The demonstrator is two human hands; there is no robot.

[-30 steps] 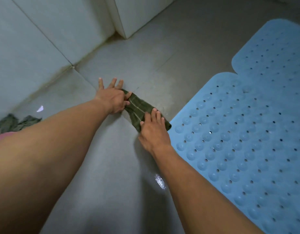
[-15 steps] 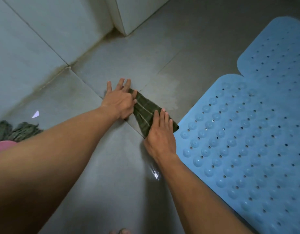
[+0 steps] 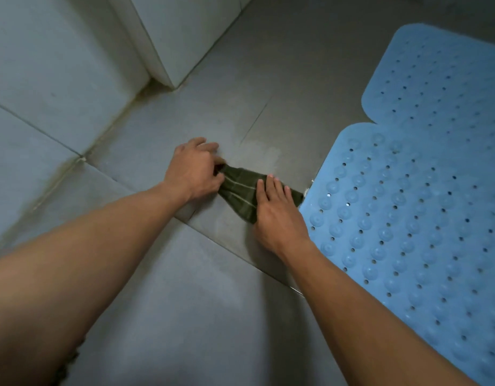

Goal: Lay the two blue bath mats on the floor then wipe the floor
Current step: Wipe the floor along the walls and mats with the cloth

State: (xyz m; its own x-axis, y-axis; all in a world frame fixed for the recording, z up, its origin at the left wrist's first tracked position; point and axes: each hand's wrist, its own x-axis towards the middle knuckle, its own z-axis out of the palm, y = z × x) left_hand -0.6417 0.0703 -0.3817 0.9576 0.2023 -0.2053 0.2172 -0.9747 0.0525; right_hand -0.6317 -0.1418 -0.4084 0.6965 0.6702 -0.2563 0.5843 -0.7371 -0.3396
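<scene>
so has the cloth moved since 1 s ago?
Yes. The cloth has slid right, away from the wall, and its end now touches the near mat.

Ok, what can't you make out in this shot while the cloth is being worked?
- Floor under the green cloth: head view, covered by the cloth and both hands.
- Cloth's left end: bunched inside the left hand.
- Its near corner: under the right hand.
- Near bath mat: cut off by the right and bottom edges.
- Far bath mat: cut off at the right edge.
</scene>
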